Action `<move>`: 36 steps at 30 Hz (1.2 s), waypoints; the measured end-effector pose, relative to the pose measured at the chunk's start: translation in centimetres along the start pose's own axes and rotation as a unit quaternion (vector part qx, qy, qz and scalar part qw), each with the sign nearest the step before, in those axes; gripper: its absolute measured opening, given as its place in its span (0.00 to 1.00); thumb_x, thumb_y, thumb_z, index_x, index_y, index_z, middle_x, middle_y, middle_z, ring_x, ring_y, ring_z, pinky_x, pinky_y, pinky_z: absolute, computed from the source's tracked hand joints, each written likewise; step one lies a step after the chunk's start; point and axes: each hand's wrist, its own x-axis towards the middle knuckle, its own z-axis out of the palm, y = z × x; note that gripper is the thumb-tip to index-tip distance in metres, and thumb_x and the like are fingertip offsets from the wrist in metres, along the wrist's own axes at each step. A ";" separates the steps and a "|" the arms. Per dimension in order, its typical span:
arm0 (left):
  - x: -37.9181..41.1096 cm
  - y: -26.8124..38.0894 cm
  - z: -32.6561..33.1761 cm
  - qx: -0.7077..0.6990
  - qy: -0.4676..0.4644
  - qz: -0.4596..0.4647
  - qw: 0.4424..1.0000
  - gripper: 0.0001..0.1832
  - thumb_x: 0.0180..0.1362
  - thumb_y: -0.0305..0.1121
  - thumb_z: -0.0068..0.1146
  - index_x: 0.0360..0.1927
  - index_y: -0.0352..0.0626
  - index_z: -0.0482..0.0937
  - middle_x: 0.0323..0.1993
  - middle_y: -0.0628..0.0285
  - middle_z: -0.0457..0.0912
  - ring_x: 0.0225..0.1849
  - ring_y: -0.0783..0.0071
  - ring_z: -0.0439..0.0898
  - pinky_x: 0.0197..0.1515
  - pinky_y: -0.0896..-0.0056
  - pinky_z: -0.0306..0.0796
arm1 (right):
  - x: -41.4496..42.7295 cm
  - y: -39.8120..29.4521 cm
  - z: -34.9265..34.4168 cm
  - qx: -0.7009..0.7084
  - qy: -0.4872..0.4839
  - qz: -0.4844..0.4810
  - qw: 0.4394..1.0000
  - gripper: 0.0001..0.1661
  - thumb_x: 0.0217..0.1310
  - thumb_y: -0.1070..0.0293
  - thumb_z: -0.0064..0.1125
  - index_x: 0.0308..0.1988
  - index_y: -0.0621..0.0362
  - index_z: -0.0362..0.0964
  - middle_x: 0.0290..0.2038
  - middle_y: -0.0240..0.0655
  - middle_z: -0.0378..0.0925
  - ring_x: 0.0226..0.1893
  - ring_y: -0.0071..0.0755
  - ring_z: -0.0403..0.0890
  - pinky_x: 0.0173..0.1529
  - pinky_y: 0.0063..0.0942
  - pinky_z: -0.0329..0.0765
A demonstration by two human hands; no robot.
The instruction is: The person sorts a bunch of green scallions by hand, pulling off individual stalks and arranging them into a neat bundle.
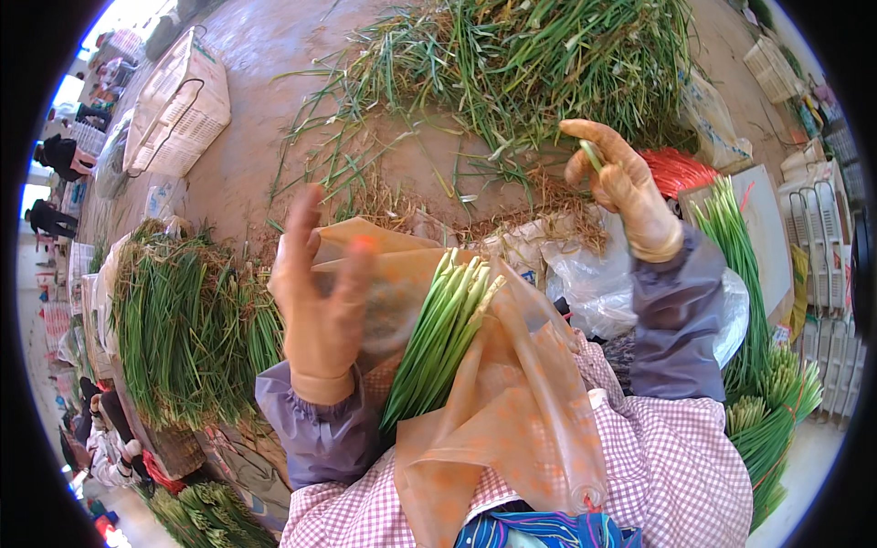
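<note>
A bunch of trimmed green stalks with pale ends, like garlic chives or young garlic (445, 335), lies on the translucent orange plastic apron (507, 404) over my lap. My left hand (325, 288), gloved and blurred by motion, is raised to the left of the bunch, fingers apart and holding nothing. My right hand (616, 178), in a stained pale glove, is lifted at the upper right near the big pile of loose leaves. Its fingers are bent around a short pale green stalk piece (590, 155).
Untrimmed stalks (192, 329) are heaped at left; a pile of leaf waste (521, 61) lies ahead. Red ties (675, 177) and tied bundles (767, 438) are at right. A white plastic crate (181, 109) stands upper left. Several people are at the far left.
</note>
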 end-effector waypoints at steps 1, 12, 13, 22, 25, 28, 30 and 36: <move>-0.1 -0.1 -0.4 0.154 -0.088 0.032 0.984 0.31 0.55 0.47 0.59 0.54 0.33 0.70 0.42 0.49 0.80 0.47 0.58 0.78 0.54 0.60 0.69 | -0.7 0.1 -0.6 -0.011 -0.037 0.054 0.998 0.18 0.59 0.67 0.60 0.49 0.57 0.71 0.24 0.17 0.66 0.23 0.12 0.65 0.29 0.13 0.66; -5.7 -0.4 2.6 0.241 -0.349 -0.032 0.905 0.53 0.38 0.52 0.71 0.63 0.35 0.56 0.50 0.43 0.75 0.53 0.50 0.74 0.56 0.61 0.67 | -2.6 9.6 8.2 0.204 -0.161 0.372 0.891 0.09 0.56 0.69 0.59 0.38 0.58 0.77 0.23 0.26 0.74 0.18 0.16 0.71 0.22 0.17 0.67; -6.0 -0.4 2.6 0.185 -0.319 -0.084 0.926 0.51 0.38 0.49 0.71 0.62 0.36 0.58 0.49 0.45 0.76 0.52 0.51 0.75 0.55 0.61 0.68 | -1.7 9.2 9.0 0.225 -0.146 0.361 0.893 0.07 0.54 0.72 0.58 0.37 0.58 0.77 0.24 0.29 0.76 0.18 0.19 0.73 0.22 0.19 0.69; -3.9 -0.8 -0.3 -0.410 -0.150 -0.387 0.812 0.26 0.42 0.31 0.61 0.49 0.38 0.73 0.39 0.58 0.79 0.35 0.65 0.81 0.37 0.68 0.77 | 3.3 1.6 7.3 0.052 -0.071 0.117 0.989 0.11 0.58 0.66 0.60 0.40 0.60 0.76 0.26 0.26 0.75 0.19 0.14 0.69 0.23 0.17 0.68; -4.5 -1.7 -0.1 -0.450 -0.129 -0.379 0.798 0.28 0.41 0.32 0.62 0.51 0.39 0.72 0.41 0.57 0.79 0.35 0.64 0.81 0.38 0.66 0.77 | 3.1 2.6 3.8 -0.004 0.086 0.058 0.995 0.08 0.58 0.66 0.60 0.35 0.59 0.78 0.24 0.23 0.74 0.22 0.11 0.69 0.25 0.16 0.68; -5.2 -2.3 0.3 -0.470 -0.096 -0.379 0.792 0.28 0.41 0.31 0.61 0.51 0.39 0.72 0.41 0.58 0.79 0.36 0.65 0.80 0.41 0.65 0.77 | 0.3 5.0 2.7 -0.061 -0.082 0.180 0.978 0.10 0.57 0.64 0.61 0.30 0.59 0.80 0.26 0.29 0.80 0.29 0.20 0.76 0.37 0.22 0.74; -5.2 -2.2 0.5 -0.475 -0.100 -0.376 0.789 0.29 0.41 0.30 0.61 0.51 0.39 0.72 0.41 0.59 0.79 0.36 0.65 0.80 0.41 0.65 0.77 | -1.9 8.3 4.3 -0.167 -0.160 0.268 0.935 0.12 0.55 0.60 0.63 0.31 0.59 0.80 0.27 0.32 0.81 0.30 0.24 0.77 0.39 0.24 0.74; -5.2 -1.4 0.3 -0.466 -0.085 -0.390 0.790 0.29 0.42 0.31 0.61 0.52 0.38 0.71 0.39 0.58 0.79 0.36 0.64 0.80 0.41 0.63 0.77 | -3.6 14.4 9.0 -0.020 -0.211 0.490 0.846 0.13 0.53 0.60 0.65 0.35 0.56 0.76 0.16 0.29 0.73 0.13 0.23 0.69 0.17 0.24 0.65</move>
